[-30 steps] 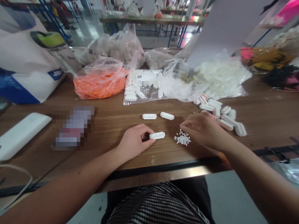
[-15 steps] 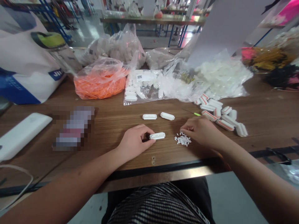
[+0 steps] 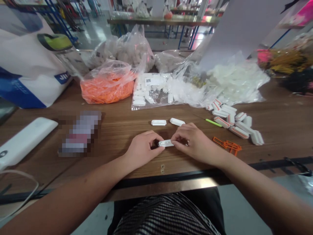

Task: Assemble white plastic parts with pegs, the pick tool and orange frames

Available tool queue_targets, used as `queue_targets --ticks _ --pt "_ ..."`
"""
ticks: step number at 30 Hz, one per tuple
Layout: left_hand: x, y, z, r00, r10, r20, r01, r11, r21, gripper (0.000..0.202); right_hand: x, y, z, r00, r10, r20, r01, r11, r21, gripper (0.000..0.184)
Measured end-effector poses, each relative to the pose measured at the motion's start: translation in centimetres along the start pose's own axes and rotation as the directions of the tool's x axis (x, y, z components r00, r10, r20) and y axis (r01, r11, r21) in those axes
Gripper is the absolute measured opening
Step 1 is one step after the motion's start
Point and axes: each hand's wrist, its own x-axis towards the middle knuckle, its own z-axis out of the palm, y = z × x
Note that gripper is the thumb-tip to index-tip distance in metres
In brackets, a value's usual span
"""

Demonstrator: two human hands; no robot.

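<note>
My left hand [image 3: 143, 148] pinches the left end of a small white plastic housing [image 3: 165, 143] lying on the wooden table [image 3: 117, 130]. My right hand [image 3: 195, 142] has its fingers pinched together at the housing's right end, pressing on it; whether a tiny piece sits in the fingertips is hidden. Two more white housings [image 3: 158, 122] [image 3: 177, 121] lie just beyond. Orange clips [image 3: 228, 144] lie to the right of my right hand. A pile of finished white-and-orange pieces [image 3: 232, 122] sits further right.
A bag of orange parts [image 3: 109, 86], a clear bag of white housings [image 3: 149, 93] and larger bags of white parts [image 3: 230, 81] line the back. A green stick [image 3: 213, 122] lies by the pile. A white device [image 3: 24, 140] and a blurred packet [image 3: 80, 132] lie left.
My right hand has moved left from the little heap of white pins to the housing held by my left hand, now covering the heap. The orange clips have come into view.
</note>
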Motion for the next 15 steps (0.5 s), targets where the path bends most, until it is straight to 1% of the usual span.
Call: queue_targets --ticks 2,5,11,15 --pt "0.0 0.0 0.0 1.000 -0.003 0.002 0.003 1.000 -0.002 0.010 0.5 -0.4 0.5 0.999 -0.040 0.018 0.041 0.998 -0.053 0.011" --pt "0.0 0.0 0.1 1.000 -0.005 0.000 0.005 1.000 0.001 0.010 0.8 -0.4 0.9 0.997 -0.067 0.032 0.071 0.990 -0.125 0.011" --pt "0.1 0.0 0.1 1.000 0.008 -0.003 -0.008 1.000 0.023 0.010 0.7 -0.5 0.3 0.988 -0.142 0.067 0.153 0.965 -0.211 0.021" --pt "0.0 0.1 0.1 1.000 0.008 -0.009 -0.008 1.000 0.015 0.009 -0.2 -0.8 0.8 0.978 -0.205 0.025 0.203 0.930 -0.307 0.027"
